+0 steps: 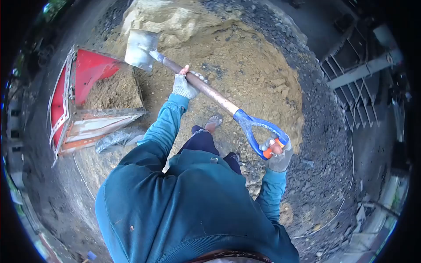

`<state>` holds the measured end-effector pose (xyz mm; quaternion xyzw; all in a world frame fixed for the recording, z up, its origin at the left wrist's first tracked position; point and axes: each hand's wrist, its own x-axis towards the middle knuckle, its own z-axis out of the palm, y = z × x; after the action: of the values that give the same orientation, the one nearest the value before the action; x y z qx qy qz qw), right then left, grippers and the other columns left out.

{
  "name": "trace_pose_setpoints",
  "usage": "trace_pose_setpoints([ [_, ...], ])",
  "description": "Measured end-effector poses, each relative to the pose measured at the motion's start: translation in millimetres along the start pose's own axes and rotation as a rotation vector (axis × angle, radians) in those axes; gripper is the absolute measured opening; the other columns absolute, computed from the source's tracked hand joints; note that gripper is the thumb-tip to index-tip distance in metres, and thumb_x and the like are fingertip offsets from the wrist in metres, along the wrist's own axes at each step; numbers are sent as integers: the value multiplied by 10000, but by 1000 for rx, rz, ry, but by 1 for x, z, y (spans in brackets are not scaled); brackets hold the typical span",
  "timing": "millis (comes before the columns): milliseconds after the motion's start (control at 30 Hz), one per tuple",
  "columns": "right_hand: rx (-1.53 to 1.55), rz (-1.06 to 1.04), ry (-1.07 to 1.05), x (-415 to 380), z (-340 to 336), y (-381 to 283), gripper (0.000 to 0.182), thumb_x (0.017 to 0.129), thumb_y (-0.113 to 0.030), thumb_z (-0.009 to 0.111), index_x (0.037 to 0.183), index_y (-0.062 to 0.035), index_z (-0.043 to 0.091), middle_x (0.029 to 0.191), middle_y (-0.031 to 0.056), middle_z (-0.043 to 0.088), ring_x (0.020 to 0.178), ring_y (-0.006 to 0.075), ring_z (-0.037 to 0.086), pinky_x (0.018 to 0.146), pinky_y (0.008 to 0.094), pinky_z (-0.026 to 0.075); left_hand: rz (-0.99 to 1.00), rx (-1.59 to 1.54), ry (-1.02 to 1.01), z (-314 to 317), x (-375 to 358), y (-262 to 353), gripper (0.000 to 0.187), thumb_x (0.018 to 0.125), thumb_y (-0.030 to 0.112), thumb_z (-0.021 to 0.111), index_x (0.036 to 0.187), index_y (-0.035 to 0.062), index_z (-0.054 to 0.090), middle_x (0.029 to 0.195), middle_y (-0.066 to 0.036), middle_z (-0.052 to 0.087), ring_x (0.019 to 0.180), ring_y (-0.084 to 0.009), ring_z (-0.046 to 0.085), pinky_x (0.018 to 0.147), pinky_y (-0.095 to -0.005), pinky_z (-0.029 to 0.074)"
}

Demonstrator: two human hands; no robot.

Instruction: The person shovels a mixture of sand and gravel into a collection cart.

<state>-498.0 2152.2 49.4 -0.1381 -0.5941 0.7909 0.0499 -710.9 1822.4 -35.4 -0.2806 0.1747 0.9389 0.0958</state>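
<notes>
A shovel with a wooden shaft and a blue D-shaped handle lies slantwise across my view, held off the ground. My left hand, in a fingerless grey-white glove, wraps round the shaft below the blade. At the other end my right hand, gloved alike, is closed on the orange grip of the handle. The metal blade is at the upper left, with no load visible on it. Near it stands a red-walled box partly filled with brown sand.
A large sand pile spreads in front of my feet. Dark gravel borders it on the right. A metal grate is at the far right. A thin cable runs along the ground. A grey crumpled bag lies beside the box.
</notes>
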Motion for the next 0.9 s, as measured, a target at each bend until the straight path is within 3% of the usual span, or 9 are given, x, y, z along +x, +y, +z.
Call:
trace_pose_setpoints([
  [267,-218,286,1184,-262,-161,342,76,774,-32,632,846,-40,609,648,32,596,524,169,582,493,303,476,-605,607,187,-140,9,-293,216,817,220,646,816,136,446,639,-52,461,573,-250,469,691,-487,471],
  [433,356,804,1835,-471,-103,359,76,821,-11,583,888,-48,592,577,48,494,382,172,461,330,327,339,-1058,938,508,-351,-88,-423,204,901,299,551,795,144,470,629,-53,469,563,-277,501,697,-538,459],
  [533,377,1000,2072,-601,-38,335,180,817,-42,598,993,-16,579,581,81,500,387,193,468,339,320,353,-1146,1217,569,-441,-201,-430,211,887,214,584,1056,93,545,648,-76,480,553,-276,523,506,-465,461],
  [633,140,1346,2288,-625,-1,287,85,860,-38,543,917,1,592,576,77,488,367,165,428,323,300,313,-1359,1303,647,-502,-259,-429,263,872,183,597,1117,100,551,642,-71,474,565,-261,524,513,-453,467],
  [733,156,1260,2320,-598,-6,294,59,874,-25,536,899,-9,586,587,72,510,360,134,410,313,303,297,-1435,1324,703,-513,-247,-447,218,861,171,594,1058,85,559,634,-74,468,569,-258,520,503,-434,462],
  [800,128,1227,2185,-547,-35,365,61,870,-51,571,922,-22,583,640,87,543,436,156,478,352,313,344,-1315,1275,753,-540,-163,-476,131,862,128,612,957,89,530,649,-78,462,537,-250,510,538,-465,493],
  [833,52,1094,2235,-538,-44,439,119,858,-102,616,947,-31,584,705,97,566,547,187,539,403,336,387,-1244,1450,338,-460,-106,-495,99,870,143,594,900,90,515,649,-65,458,525,-225,483,535,-447,487],
  [867,42,1141,2319,-440,-74,447,128,868,-128,612,879,-2,591,655,92,562,409,180,476,360,319,359,-1287,1254,557,-555,-33,-513,157,860,193,562,977,99,515,634,-90,455,520,-289,487,533,-509,451],
  [900,-34,979,2101,-427,-82,510,149,857,-139,633,867,0,581,625,96,560,399,184,483,367,325,368,-1211,1272,619,-466,17,-525,109,876,186,566,837,116,493,634,-41,439,537,-206,462,555,-421,470],
])
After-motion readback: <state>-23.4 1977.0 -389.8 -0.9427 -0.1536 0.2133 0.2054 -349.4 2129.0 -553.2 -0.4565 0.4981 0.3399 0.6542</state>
